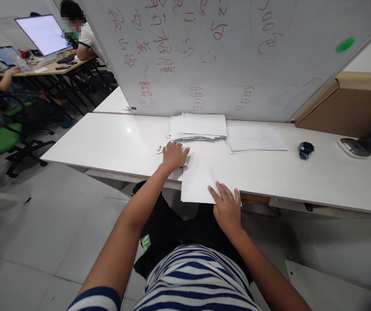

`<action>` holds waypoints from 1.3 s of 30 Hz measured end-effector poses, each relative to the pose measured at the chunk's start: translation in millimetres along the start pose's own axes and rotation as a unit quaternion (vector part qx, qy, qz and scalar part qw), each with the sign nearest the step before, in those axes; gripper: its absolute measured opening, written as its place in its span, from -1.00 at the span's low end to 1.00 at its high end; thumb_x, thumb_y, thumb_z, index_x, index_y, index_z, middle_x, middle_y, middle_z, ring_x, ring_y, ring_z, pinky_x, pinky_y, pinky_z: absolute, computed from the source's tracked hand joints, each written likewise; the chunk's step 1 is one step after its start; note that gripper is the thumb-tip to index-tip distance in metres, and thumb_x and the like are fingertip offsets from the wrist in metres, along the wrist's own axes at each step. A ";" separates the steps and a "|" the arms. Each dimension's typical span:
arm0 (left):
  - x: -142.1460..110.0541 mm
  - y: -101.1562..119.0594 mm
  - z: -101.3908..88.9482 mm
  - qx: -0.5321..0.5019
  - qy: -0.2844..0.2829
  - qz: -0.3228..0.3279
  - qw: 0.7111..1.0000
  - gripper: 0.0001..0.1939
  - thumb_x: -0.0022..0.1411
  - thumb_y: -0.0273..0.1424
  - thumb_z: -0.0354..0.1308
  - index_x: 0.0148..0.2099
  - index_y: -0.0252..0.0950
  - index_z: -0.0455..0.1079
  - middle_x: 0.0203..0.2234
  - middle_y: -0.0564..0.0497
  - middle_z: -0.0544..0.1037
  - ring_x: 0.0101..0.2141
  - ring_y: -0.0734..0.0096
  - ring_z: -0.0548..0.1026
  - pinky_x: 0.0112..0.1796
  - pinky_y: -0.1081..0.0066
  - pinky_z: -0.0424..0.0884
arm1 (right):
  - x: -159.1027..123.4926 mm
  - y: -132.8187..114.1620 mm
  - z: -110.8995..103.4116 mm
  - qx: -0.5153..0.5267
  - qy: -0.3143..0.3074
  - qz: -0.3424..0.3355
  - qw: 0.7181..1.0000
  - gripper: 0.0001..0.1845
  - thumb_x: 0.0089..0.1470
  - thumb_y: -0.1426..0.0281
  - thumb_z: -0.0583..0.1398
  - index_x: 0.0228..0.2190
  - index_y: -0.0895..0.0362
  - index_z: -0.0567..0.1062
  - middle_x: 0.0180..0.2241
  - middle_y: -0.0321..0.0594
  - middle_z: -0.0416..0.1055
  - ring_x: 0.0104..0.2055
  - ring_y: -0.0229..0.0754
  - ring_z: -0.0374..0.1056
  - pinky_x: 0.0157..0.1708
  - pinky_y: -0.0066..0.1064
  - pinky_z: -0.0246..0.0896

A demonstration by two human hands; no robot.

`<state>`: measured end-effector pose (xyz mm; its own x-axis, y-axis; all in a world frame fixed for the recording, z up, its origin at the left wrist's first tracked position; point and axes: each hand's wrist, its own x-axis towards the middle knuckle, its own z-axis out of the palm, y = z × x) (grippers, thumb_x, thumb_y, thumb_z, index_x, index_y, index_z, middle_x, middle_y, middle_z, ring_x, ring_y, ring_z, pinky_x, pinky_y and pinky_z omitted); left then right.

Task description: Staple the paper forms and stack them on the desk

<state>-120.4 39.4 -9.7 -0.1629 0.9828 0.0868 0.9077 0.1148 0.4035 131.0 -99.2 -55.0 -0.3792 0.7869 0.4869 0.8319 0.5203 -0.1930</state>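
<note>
A white sheet of paper (198, 185), possibly more than one layer, lies on the white table and juts past its front edge. My right hand (228, 211) rests on the sheet's near right corner, fingers spread across the top. At the sheet's far left corner, my left hand (173, 156) is bent down over the table with curled fingers. A small white object (158, 150) shows beside its fingertips, and a dark edge peeks out below the palm. The hand hides most of what is under it. Just beyond lies an uneven stack of papers (201, 125).
More papers (257, 137) lie right of the stack, then a dark blue watch-like item (306, 150) and a white-and-grey device (354, 147). A whiteboard (211, 77) stands along the table's back, near a cardboard box (347, 103). Two people sit at a desk (51, 68) at left.
</note>
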 end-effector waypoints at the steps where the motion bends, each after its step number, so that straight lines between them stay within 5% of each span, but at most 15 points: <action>1: -0.6 0.0 1.0 0.002 0.003 0.002 1.000 -0.46 0.31 0.01 -0.17 0.08 -0.24 0.32 0.22 -0.23 0.26 0.29 -0.15 0.00 0.17 -0.18 -0.02 | -0.4 0.2 0.4 0.002 -0.001 -0.001 1.000 -0.38 0.05 0.65 0.05 0.10 -0.02 0.38 0.16 -0.09 0.32 0.20 0.00 0.22 0.24 0.11 -0.17; 22: -3.1 11.0 -4.1 0.064 -0.042 -0.016 0.997 -0.48 0.33 -0.07 -0.17 0.16 -0.26 0.27 0.22 -0.17 0.27 0.29 -0.04 -0.02 0.17 -0.02 0.06 | -0.1 0.4 -0.9 -0.014 -0.041 0.012 0.999 -0.41 0.05 0.63 0.08 0.09 -0.01 0.41 0.18 -0.10 0.29 0.23 -0.02 0.16 0.27 0.07 -0.24; 32: -9.8 16.4 2.9 0.079 0.001 0.067 0.995 -0.59 0.38 -0.21 -0.18 0.07 -0.27 0.35 0.10 -0.23 0.38 0.29 -0.03 -0.02 0.23 -0.12 -0.26 | 2.4 0.7 -5.9 -0.019 -0.064 0.009 0.998 -0.41 0.06 0.64 0.06 0.09 -0.02 0.41 0.19 -0.09 0.28 0.24 -0.01 0.15 0.26 0.09 -0.24; 39: -2.3 6.2 0.5 -0.019 -0.035 0.014 0.999 -0.56 0.29 -0.15 -0.03 0.09 -0.29 0.31 0.26 -0.24 0.14 0.29 -0.03 -0.02 0.17 0.05 0.09 | 1.9 0.7 -5.1 -0.032 -0.060 0.007 0.998 -0.39 0.05 0.66 0.06 0.09 -0.01 0.41 0.19 -0.10 0.28 0.24 -0.01 0.15 0.26 0.09 -0.22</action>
<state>-114.2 38.0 -7.9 -0.1091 0.9934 0.0356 0.8963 0.0829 0.4357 133.0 -99.1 -49.9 -0.4100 0.8300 0.3781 0.8604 0.4896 -0.1416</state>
